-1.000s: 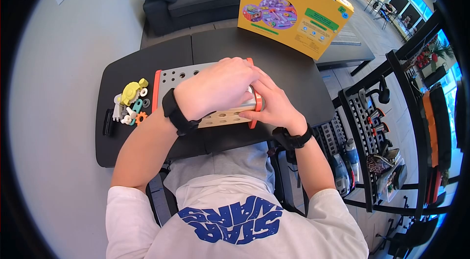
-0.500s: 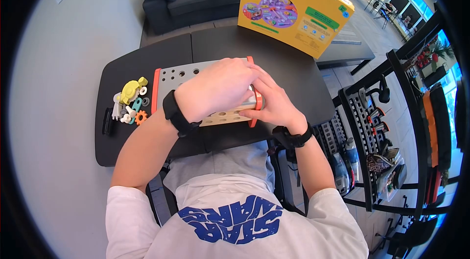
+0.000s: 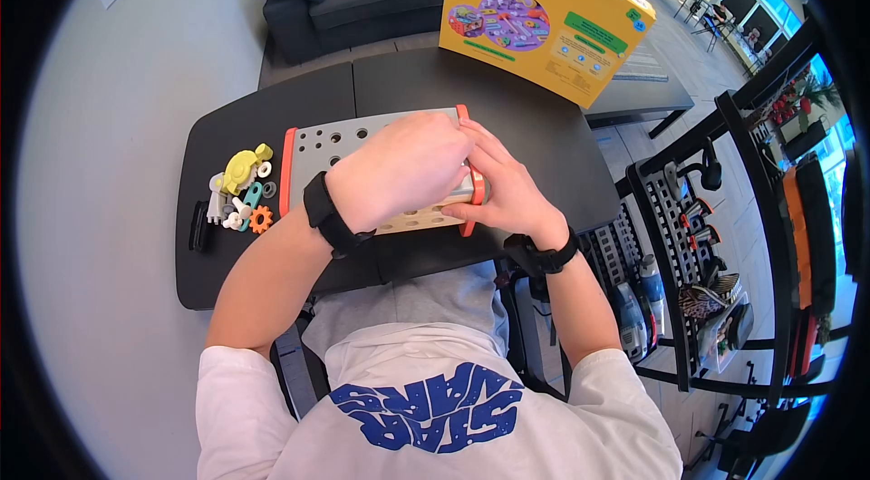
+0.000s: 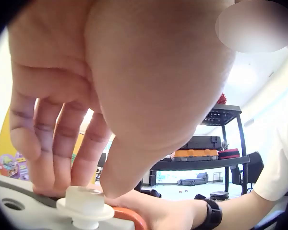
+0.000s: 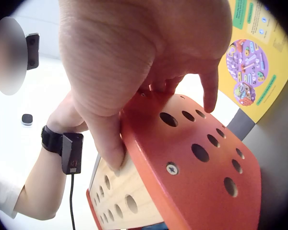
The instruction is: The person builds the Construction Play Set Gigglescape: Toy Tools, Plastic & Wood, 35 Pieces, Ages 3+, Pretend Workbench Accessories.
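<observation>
- The toy workbench (image 3: 317, 137) stood on the tabletop (image 3: 507, 104), red end panel (image 5: 201, 177) at three o'clock.
- The right hand (image 3: 507, 194) gripped that end.
- The left hand (image 3: 403, 163) reached over the top; whether it pinched anything was unclear.
- A white peg (image 4: 84, 206) stood upright there; loose plastic parts (image 3: 243, 172) lay unattached at nine o'clock.

Wht short-slv T-shirt (image 3: 435, 349), big blue STAR WARS lettering (image 3: 430, 412) on chest; lt gry bottoms (image 3: 408, 300). Wrist behind L fingers (image 4: 62, 153) has blk strap (image 5: 52, 140), blk rect. module (image 5: 72, 153) w/ thin blk cable (image 5: 72, 201). Behind R fingers (image 5: 210, 93): blk band (image 3: 557, 261) w/ blk unit (image 3: 521, 253).
</observation>
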A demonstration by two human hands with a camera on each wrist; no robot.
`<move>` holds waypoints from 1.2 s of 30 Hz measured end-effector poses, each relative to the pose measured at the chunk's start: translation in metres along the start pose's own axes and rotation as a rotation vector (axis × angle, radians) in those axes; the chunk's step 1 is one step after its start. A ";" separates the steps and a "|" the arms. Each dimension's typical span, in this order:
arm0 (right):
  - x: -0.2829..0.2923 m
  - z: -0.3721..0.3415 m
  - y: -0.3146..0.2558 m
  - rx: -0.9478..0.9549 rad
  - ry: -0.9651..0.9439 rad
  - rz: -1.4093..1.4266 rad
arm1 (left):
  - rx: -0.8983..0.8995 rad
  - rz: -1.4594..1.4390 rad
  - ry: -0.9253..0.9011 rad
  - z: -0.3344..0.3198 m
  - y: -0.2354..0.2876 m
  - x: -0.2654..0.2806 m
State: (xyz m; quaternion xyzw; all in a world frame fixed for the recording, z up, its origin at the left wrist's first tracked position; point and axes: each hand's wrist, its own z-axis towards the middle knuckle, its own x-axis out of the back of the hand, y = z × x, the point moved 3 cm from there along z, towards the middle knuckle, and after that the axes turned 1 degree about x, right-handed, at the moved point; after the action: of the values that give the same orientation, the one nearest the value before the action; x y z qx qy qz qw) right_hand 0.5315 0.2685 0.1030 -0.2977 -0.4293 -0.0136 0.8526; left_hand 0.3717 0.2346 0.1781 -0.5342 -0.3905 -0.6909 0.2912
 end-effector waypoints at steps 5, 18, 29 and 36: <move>-0.001 -0.001 0.001 0.004 0.008 0.008 | -0.205 -0.154 0.022 -0.003 0.005 0.004; 0.000 0.000 -0.001 -0.005 -0.002 0.005 | -0.026 -0.049 -0.015 -0.002 -0.005 -0.003; -0.001 -0.001 0.002 -0.029 -0.015 0.008 | -0.106 -0.112 0.087 0.000 -0.004 -0.004; -0.001 -0.001 0.002 0.001 -0.006 0.009 | -0.124 -0.203 0.013 -0.002 0.000 0.001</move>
State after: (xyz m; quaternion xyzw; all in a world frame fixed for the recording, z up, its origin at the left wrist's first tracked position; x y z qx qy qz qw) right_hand 0.5317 0.2694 0.1005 -0.2993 -0.4306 -0.0088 0.8514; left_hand 0.3705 0.2329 0.1785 -0.5044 -0.3970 -0.7432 0.1885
